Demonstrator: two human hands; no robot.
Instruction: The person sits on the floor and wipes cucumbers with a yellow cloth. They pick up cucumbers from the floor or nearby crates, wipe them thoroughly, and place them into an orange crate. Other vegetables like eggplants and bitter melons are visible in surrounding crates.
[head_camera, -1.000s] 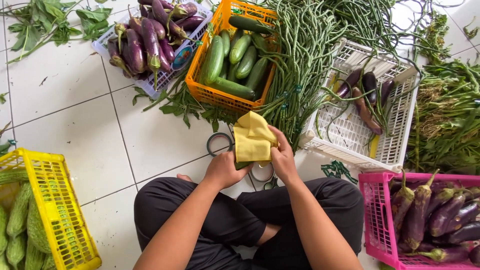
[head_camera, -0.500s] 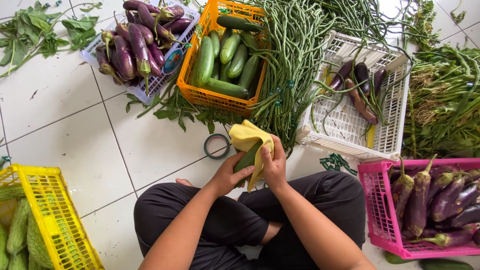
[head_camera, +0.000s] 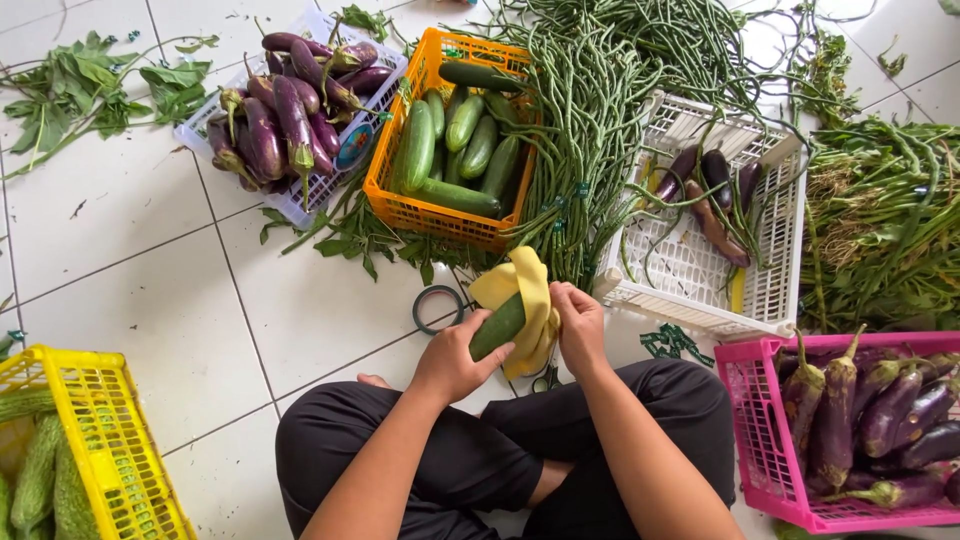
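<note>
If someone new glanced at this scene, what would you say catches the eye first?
At centre, the left hand holds a green cucumber while the right hand presses a yellow cloth around it. Behind them sits an orange crate of cucumbers, with a heap of long beans beside it.

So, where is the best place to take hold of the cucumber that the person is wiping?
Probably the bare lower end of the cucumber, coming from the left, where the left hand already grips it. It tilts up to the right, and the yellow cloth under the right hand wraps that upper end.
</note>
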